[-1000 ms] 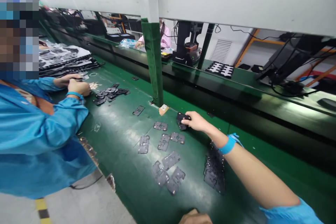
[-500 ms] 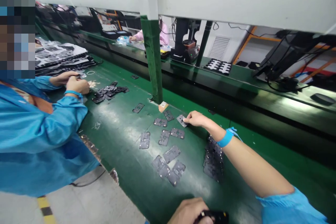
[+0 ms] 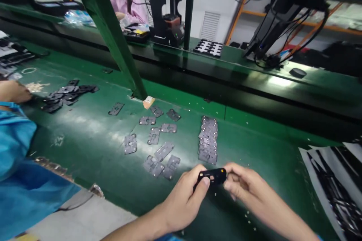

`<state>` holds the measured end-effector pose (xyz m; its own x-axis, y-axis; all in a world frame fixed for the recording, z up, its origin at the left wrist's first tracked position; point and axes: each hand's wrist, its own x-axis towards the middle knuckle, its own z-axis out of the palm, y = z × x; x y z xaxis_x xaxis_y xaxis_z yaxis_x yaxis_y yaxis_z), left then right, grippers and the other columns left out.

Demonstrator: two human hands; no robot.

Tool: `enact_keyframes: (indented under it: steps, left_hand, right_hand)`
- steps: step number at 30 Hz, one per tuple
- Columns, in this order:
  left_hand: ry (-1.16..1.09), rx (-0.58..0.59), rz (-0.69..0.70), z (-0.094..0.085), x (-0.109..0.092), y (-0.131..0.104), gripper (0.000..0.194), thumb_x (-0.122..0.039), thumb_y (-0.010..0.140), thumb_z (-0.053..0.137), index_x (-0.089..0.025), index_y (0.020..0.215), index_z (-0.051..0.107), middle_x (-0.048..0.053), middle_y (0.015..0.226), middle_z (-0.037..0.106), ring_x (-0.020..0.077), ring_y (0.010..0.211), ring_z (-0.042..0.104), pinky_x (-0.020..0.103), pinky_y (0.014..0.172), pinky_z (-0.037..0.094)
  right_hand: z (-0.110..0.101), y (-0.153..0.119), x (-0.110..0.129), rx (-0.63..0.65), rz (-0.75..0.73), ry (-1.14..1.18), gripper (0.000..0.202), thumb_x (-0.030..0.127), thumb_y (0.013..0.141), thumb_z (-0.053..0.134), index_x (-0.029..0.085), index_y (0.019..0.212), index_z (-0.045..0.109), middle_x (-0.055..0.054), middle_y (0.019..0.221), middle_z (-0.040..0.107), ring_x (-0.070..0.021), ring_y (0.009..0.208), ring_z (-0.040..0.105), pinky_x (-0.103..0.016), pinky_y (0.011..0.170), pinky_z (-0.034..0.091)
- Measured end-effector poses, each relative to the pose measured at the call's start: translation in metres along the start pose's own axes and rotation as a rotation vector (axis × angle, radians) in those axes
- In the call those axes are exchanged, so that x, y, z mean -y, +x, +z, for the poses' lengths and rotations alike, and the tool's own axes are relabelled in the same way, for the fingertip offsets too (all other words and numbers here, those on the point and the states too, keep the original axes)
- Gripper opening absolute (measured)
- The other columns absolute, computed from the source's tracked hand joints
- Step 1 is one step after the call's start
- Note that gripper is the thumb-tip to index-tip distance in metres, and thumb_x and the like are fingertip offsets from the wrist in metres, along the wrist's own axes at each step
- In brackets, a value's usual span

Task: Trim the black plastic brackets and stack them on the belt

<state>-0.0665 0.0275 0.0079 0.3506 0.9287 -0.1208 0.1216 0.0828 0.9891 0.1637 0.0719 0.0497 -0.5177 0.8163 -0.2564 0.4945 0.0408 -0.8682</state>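
A small black part [image 3: 217,176] with an orange spot is gripped by my left hand [image 3: 188,196], thumb on its face. My right hand [image 3: 244,184] pinches at the part's right end; whether its fingertips hold anything else is hidden. Beyond my hands, an overlapping column of flat dark plates [image 3: 208,139] lies on the green table [image 3: 249,147]. Several similar loose plates [image 3: 169,128] are scattered to the left of that column, some of them overlapping.
A co-worker's hand [image 3: 13,91] is at the left, near a heap of dark plates [image 3: 66,96]. A green post [image 3: 113,41] rises behind the loose plates. Sheets with black strips [image 3: 333,180] lie at right. Another person in pink [image 3: 132,3] sits across.
My right hand has left the plate near the post and come back to the black part by my left hand. The view has shifted right, and both hands now show together.
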Motion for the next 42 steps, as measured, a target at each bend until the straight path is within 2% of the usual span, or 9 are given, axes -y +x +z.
enact_keyframes:
  steps: [3,6,11,19,28,35,39,42]
  left_hand:
    - [-0.002,0.069,-0.011,0.004,-0.009,0.002,0.032,-0.043,0.111,0.036,-0.021,0.094,0.052,0.0,0.082,0.052,0.018,0.079,0.05,0.029,0.073,0.038]
    - [-0.027,0.07,0.002,0.013,-0.009,0.002,0.034,-0.043,0.111,0.032,-0.021,0.093,0.051,0.001,0.084,0.053,0.0191,0.083,0.051,0.029,0.075,0.039]
    - [-0.135,0.014,-0.008,0.033,0.001,0.005,0.035,-0.039,0.111,0.028,-0.024,0.082,0.038,-0.006,0.066,0.034,0.0147,0.062,0.036,0.029,0.063,0.031]
    - [-0.112,-0.046,0.065,0.045,0.008,0.005,0.036,-0.038,0.11,0.032,-0.024,0.077,0.035,-0.005,0.068,0.033,0.0143,0.062,0.032,0.03,0.061,0.027]
    - [-0.054,-0.04,0.098,0.051,0.005,0.003,0.035,-0.036,0.11,0.03,-0.024,0.077,0.034,-0.006,0.066,0.033,0.014,0.059,0.033,0.031,0.061,0.027]
    - [-0.015,-0.003,0.099,0.052,0.002,0.003,0.03,-0.027,0.108,0.03,-0.024,0.079,0.038,-0.006,0.066,0.036,0.015,0.06,0.037,0.031,0.063,0.03]
    - [0.07,0.082,0.039,0.052,-0.001,0.0,0.018,-0.019,0.101,0.039,-0.023,0.084,0.042,-0.005,0.072,0.044,0.016,0.068,0.044,0.03,0.068,0.035]
    - [0.223,0.15,-0.031,0.051,0.001,0.0,0.008,-0.016,0.097,0.047,-0.023,0.095,0.048,-0.004,0.078,0.051,0.0175,0.074,0.05,0.029,0.072,0.039]
  right_hand:
    - [0.026,-0.023,-0.016,-0.147,-0.015,0.06,0.039,0.05,0.108,0.052,0.024,0.082,0.063,0.003,0.058,0.058,-0.0142,0.051,0.057,-0.024,0.052,0.045]
    - [0.041,-0.034,-0.026,-0.243,-0.031,0.091,0.035,0.045,0.109,0.053,0.024,0.083,0.065,0.003,0.058,0.06,-0.0141,0.047,0.059,-0.024,0.05,0.045]
    - [0.046,-0.049,-0.03,-0.311,-0.125,0.041,0.031,0.038,0.108,0.056,0.025,0.082,0.067,0.004,0.055,0.061,-0.0145,0.044,0.061,-0.025,0.05,0.048]
    - [0.058,-0.06,-0.028,-0.43,-0.162,0.031,0.035,0.04,0.108,0.056,0.025,0.078,0.068,0.003,0.051,0.059,-0.0134,0.041,0.053,-0.027,0.052,0.049]
    - [0.061,-0.068,-0.025,-0.436,-0.062,0.178,0.038,0.048,0.105,0.059,0.025,0.076,0.067,0.004,0.046,0.056,-0.014,0.038,0.053,-0.026,0.046,0.046]
    - [0.061,-0.072,-0.027,-0.423,0.015,0.255,0.041,0.052,0.104,0.059,0.024,0.076,0.066,0.003,0.047,0.058,-0.0139,0.039,0.056,-0.025,0.048,0.049]
    - [0.056,-0.075,-0.028,-0.449,0.067,0.31,0.043,0.055,0.103,0.061,0.024,0.074,0.065,0.003,0.048,0.058,-0.0138,0.04,0.057,-0.025,0.048,0.05]
    - [0.05,-0.078,-0.03,-0.51,0.087,0.33,0.043,0.056,0.102,0.062,0.024,0.074,0.065,0.002,0.048,0.059,-0.0144,0.04,0.057,-0.026,0.047,0.051]
